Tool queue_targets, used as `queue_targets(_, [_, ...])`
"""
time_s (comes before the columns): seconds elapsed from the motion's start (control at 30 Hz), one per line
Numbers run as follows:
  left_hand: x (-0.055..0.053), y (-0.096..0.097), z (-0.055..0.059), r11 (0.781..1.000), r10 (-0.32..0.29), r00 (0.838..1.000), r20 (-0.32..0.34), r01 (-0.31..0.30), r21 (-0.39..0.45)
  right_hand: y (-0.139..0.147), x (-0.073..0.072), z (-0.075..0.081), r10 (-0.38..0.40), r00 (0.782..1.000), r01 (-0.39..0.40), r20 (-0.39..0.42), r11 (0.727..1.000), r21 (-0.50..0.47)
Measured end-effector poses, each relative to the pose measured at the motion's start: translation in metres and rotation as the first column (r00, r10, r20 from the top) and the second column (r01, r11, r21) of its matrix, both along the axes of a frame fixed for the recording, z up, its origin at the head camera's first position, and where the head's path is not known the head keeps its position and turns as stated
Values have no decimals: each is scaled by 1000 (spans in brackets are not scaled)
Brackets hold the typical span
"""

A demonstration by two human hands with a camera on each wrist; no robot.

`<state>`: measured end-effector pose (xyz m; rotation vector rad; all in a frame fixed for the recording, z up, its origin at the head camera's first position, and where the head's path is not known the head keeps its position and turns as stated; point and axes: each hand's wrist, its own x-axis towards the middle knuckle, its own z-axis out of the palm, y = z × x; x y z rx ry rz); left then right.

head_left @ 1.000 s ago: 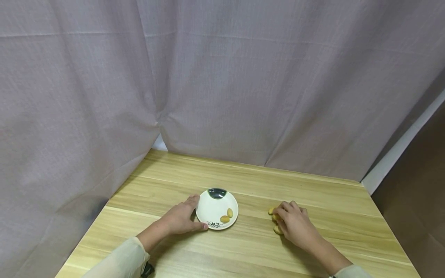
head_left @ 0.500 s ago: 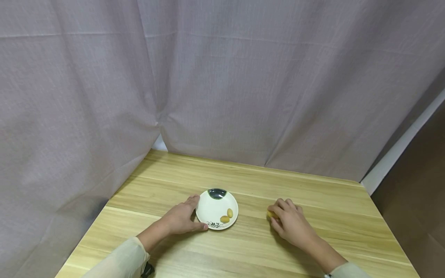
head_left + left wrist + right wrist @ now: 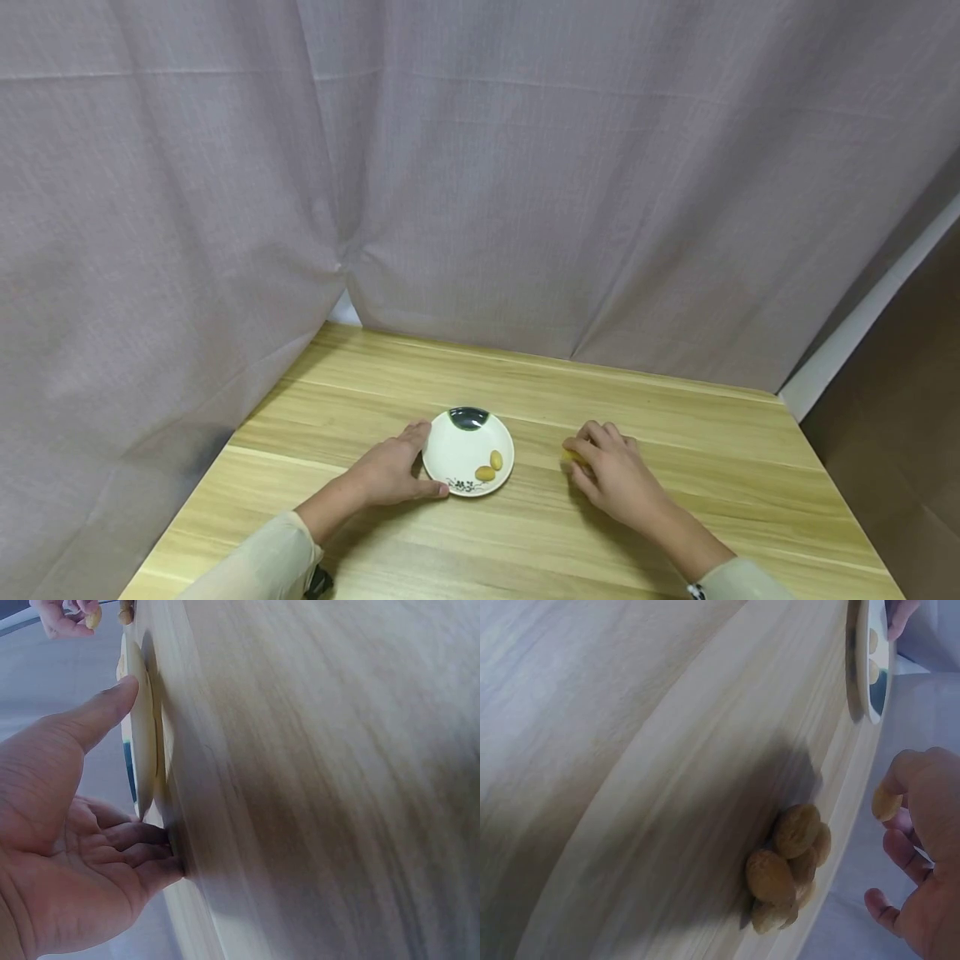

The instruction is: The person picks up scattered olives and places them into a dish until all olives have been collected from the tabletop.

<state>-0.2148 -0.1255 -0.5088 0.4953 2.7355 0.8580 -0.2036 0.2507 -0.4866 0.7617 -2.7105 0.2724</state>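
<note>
At the left edge of a small white plate (image 3: 453,450), the left hand (image 3: 386,475) holds the rim, its thumb at the near side and fingers farther back. The plate has a dark patch at the far side and a floral print near the front. Two yellow-brown oval pieces, one of them a front piece (image 3: 485,473), lie on it. Right of the plate, the right hand (image 3: 617,477) pinches another yellow-brown oval piece (image 3: 886,804) between thumb and fingers, above the table. Below that hand, in the right wrist view, sits a pile of similar wrinkled oval pieces (image 3: 772,876).
The wooden table (image 3: 420,550) has light grain. Grey-mauve cloth (image 3: 480,208) hangs behind and along the left side. A brown surface (image 3: 892,433) stands at the right edge. In the head view the right hand hides the pile.
The right hand has moved a little left and away from the pile, now with one oval piece pinched in its fingers. The left hand and plate have not moved.
</note>
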Motion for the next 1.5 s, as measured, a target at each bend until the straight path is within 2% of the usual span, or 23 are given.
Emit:
queue_targets(0.77, [-1, -1, -2, 1000, 0, 1000, 2, 0, 2, -30, -7, 6, 85, 996, -86, -41, 996, -20])
queue_targets(1.5, [1, 0, 0, 1000, 2, 1000, -2, -2, 8, -67, -12, 8, 114, 993, -114, 29, 993, -16])
